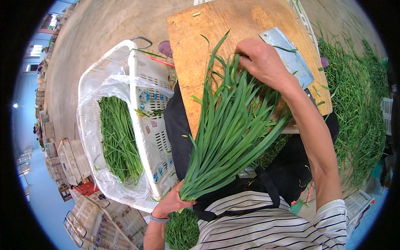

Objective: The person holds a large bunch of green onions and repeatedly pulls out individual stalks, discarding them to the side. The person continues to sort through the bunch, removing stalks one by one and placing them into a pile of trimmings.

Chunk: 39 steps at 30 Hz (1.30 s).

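My left hand (171, 200), with a band on its wrist, grips a thick bunch of garlic chives (231, 125) by its gathered lower end. The long flat leaves fan out over my lap and onto a wooden board (187, 47). At the spread leaf tips, my right hand (261, 62) has its fingers curled around some leaves; the fingertips are partly hidden. Beside that hand a cleaver (286, 57) lies on the board, its wide metal blade showing a loose leaf on top. My right forearm partly covers its dark handle.
Left of my lap stands a white plastic crate (134, 78) lined with clear film, holding cut chives (120, 140). Loose chives (353, 103) pile on the floor at right, with more greens (181, 231) below my left hand. Further crates (103, 222) stand at lower left.
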### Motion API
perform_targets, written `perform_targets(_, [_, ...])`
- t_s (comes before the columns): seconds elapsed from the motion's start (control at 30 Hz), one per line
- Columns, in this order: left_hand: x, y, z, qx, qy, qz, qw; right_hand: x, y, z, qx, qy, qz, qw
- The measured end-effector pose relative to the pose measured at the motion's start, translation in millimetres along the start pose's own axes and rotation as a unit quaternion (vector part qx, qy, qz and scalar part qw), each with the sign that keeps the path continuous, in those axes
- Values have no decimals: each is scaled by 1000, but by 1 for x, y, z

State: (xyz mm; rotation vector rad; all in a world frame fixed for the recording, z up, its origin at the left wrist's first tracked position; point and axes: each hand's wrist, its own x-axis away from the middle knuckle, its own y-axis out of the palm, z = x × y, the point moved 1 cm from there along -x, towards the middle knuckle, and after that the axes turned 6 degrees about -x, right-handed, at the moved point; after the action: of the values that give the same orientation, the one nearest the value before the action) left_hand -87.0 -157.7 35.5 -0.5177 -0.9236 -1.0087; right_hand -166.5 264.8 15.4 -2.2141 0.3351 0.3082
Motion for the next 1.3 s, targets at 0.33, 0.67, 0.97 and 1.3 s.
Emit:
perform_targets(0.33, [1, 1, -3, 41, -4, -2, 999, 37, -45, -19, -306, 271, 131, 903])
perform_targets(0.67, [2, 3, 4, -49, 44, 26, 998, 42, 15, -53, -65, 183, 93, 976])
perform_targets(0.97, [0, 1, 3, 11, 1, -2, 1000, 25, -19, -17, -109, 188, 159, 963])
perform_targets(1.3, [1, 0, 5, -50, 27, 10, 998, -7, -7, 9, -41, 38, -128, 990])
